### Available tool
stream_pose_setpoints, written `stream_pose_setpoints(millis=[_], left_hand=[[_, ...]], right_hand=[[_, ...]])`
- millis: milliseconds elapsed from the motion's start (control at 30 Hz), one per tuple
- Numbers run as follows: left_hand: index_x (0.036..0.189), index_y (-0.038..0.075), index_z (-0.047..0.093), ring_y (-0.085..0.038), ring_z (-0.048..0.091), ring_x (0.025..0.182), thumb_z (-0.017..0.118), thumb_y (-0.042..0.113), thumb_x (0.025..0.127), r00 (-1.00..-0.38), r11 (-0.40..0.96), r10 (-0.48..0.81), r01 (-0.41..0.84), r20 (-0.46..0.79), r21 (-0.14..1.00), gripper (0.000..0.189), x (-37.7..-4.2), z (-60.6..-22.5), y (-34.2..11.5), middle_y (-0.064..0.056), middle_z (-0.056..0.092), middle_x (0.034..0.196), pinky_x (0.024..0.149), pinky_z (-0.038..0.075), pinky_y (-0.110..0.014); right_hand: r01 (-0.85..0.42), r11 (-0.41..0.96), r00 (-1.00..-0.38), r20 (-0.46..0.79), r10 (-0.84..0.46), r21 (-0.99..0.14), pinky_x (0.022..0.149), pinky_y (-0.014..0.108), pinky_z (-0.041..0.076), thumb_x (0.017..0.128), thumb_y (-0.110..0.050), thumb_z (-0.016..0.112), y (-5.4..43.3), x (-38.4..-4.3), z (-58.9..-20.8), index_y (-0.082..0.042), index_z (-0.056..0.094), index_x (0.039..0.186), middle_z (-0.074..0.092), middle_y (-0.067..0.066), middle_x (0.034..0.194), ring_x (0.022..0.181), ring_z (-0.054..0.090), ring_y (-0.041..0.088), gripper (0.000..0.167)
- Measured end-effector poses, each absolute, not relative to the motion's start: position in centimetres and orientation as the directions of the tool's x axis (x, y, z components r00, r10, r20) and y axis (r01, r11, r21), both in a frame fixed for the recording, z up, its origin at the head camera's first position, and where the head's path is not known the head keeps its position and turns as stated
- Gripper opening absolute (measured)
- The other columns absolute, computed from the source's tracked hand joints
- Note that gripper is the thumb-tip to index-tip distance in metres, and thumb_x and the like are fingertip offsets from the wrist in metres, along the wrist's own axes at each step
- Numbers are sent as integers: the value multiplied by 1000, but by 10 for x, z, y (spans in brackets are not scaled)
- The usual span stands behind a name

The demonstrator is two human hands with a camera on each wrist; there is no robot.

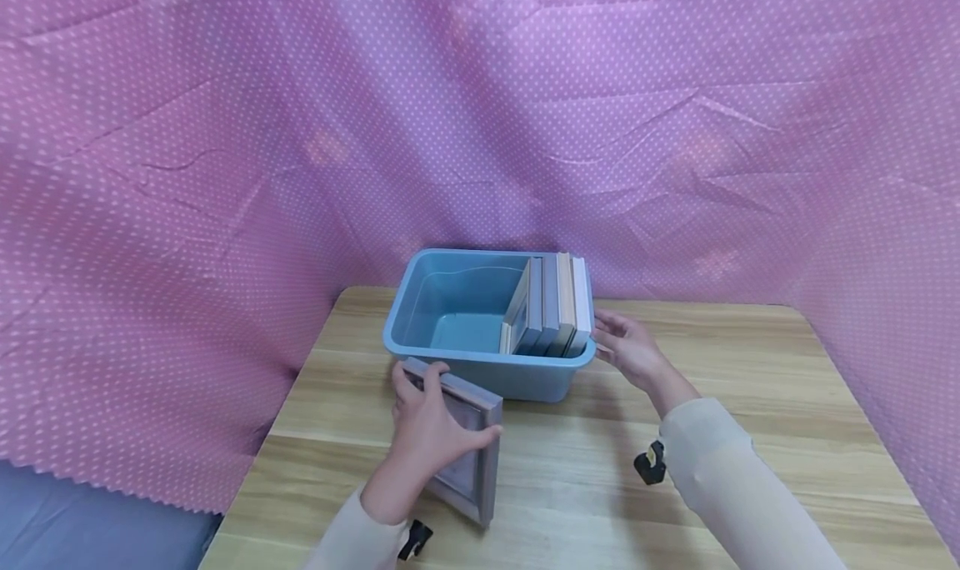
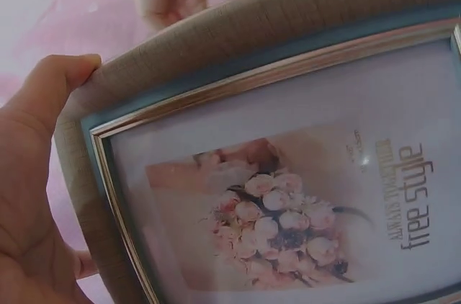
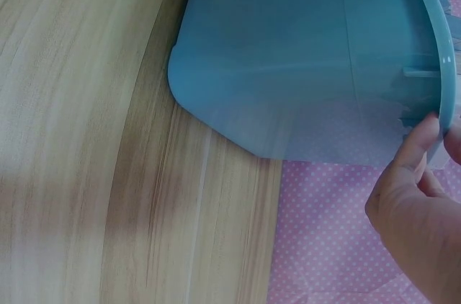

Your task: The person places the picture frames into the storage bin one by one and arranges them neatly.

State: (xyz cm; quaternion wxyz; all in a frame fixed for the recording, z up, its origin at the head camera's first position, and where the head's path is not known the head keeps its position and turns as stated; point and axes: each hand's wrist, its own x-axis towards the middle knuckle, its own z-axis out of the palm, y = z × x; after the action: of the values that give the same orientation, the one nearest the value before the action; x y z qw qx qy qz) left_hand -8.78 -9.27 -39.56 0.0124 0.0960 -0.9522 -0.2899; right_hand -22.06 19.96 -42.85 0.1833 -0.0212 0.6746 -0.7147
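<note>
My left hand (image 1: 427, 424) grips a grey-framed picture frame (image 1: 468, 445) by its upper corner and holds it tilted just in front of the blue plastic bin (image 1: 450, 303). In the left wrist view the picture frame (image 2: 288, 174) shows a flower bouquet print with the words "free style", and my thumb (image 2: 50, 88) presses on its edge. Several more frames (image 1: 551, 307) stand upright at the bin's right end. My right hand (image 1: 622, 341) sits at the bin's right front corner with relaxed fingers. A fingertip (image 3: 425, 135) touches the rim of the bin (image 3: 302, 52).
The bin stands near the back of a wooden table (image 1: 750, 403). Pink dotted cloth (image 1: 480, 120) hangs close behind and on both sides. The bin's left half holds nothing. Small black objects (image 1: 651, 463) show by each forearm.
</note>
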Motion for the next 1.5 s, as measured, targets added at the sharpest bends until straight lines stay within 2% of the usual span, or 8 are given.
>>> stream_pose_setpoints(millis=[300,533,900,1133,1367,1500], left_hand=[[138,15,29,-52,23,126,85,61,53,-977,775,-202,-116,69,621,112,-78,-367,-100,-24,-9,148,93,39,-67],[134,14,32,-47,24,126,88,55,51,-951,768,-145,65,273,637,108,-81,-342,-110,-23,-7,147,95,43,-61],[131,8,35,-44,23,127,92,47,45,-813,769,3,374,582,518,110,-92,-296,-125,-25,0,145,89,46,-58],[129,9,36,-40,21,130,93,46,44,-755,763,82,467,650,446,108,-103,-270,-130,-24,2,145,93,44,-57],[128,10,35,-41,21,131,94,43,43,-668,726,199,592,717,350,108,-125,-256,-133,-26,4,143,99,39,-57],[128,11,34,-40,17,133,95,43,43,-653,714,234,618,720,328,110,-139,-256,-135,-25,1,144,99,40,-56]], right_hand=[[224,-29,-937,-208,-282,-974,96,28,48,99,-2,47,197,-215,-428,7,27,145,38,27,139,110,52,12,51],[229,-27,-938,-213,-273,-973,97,29,47,99,-3,47,195,-212,-428,6,27,145,38,26,139,113,50,16,51],[229,-32,-937,-211,-278,-973,98,31,46,99,-4,48,195,-208,-428,5,27,146,37,26,140,114,50,16,52],[233,-30,-936,-216,-278,-972,98,30,46,99,-5,49,194,-207,-428,4,28,146,38,25,139,113,50,16,52],[231,-44,-938,-211,-275,-972,98,31,47,99,-4,49,194,-208,-428,5,29,145,39,24,138,109,52,12,51],[238,-39,-936,-219,-275,-970,99,31,46,99,-5,49,194,-209,-428,4,29,145,39,24,139,112,51,14,52]])
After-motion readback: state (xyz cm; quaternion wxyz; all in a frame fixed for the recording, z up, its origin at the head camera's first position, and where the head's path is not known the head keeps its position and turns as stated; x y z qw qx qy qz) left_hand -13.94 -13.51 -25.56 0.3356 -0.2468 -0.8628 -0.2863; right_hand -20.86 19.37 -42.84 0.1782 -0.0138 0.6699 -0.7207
